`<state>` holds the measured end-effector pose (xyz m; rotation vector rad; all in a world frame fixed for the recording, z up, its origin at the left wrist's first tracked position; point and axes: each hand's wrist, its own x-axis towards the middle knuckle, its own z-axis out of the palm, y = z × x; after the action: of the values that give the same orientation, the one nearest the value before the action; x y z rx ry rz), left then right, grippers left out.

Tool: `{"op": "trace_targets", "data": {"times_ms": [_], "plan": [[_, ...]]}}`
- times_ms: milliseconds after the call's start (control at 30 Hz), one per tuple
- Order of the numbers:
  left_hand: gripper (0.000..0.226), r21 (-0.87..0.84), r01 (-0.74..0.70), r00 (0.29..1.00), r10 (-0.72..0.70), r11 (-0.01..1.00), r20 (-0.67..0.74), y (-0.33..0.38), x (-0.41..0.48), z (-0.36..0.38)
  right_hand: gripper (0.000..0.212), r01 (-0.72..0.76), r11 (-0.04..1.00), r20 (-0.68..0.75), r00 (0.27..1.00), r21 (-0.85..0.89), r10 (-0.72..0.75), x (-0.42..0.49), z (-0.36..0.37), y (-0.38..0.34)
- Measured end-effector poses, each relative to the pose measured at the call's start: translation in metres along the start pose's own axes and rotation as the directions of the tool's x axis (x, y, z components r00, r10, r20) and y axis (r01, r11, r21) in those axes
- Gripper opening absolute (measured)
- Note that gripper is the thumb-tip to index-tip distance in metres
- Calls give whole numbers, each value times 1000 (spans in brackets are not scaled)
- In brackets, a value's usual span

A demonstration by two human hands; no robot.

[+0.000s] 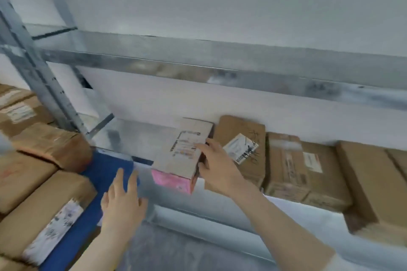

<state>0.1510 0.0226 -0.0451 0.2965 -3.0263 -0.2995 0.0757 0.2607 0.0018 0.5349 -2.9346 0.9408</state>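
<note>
A cardboard box (182, 149) with a white shipping label on top and a pink front face lies on the metal shelf (136, 136), its front end past the shelf's edge. My right hand (214, 164) rests on the box's right side, fingers on the label, thumb down the side face. My left hand (123, 200) hovers lower left of the box with fingers spread and straight, holding nothing, over the edge of a blue bin (105, 167).
Several brown cardboard boxes (286, 165) line the shelf to the right of the held box. More taped boxes (44, 182) are stacked in the blue bin at left. A grey upright post (37, 72) and an upper shelf beam (220, 66) frame the bay.
</note>
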Motion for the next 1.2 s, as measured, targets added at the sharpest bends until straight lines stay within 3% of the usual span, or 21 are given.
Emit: {"op": "trace_targets", "data": {"times_ms": [167,267,433,567,733,833,933,1000,1200], "plan": [[68,-51,-229,973,228,972,-13,86,25,2,51,-101,993,-159,983,-63,90,-41,-43,37],[61,-25,-286,958,286,958,-14,109,47,2,51,-155,987,-161,976,-50,145,-42,-51,43],[53,-79,-139,986,146,987,87,100,83,10,52,-14,1000,-151,988,11,15,-16,-31,10],[51,-129,24,976,5,991,220,75,96,19,57,15,997,-29,999,71,-13,5,4,-17],[48,-310,-88,959,165,947,230,66,102,34,60,-102,993,31,994,59,100,25,43,-20],[47,-312,-80,972,143,947,187,61,111,42,64,-245,968,110,965,50,238,39,61,-19],[47,-284,-61,965,129,957,229,56,125,48,68,-323,936,134,930,-142,341,47,77,-10],[47,-326,-59,965,138,944,225,57,132,51,63,-326,930,88,935,-170,344,50,88,1],[47,-381,-103,982,155,919,109,57,132,55,55,-258,966,43,965,26,257,53,101,16]]}}
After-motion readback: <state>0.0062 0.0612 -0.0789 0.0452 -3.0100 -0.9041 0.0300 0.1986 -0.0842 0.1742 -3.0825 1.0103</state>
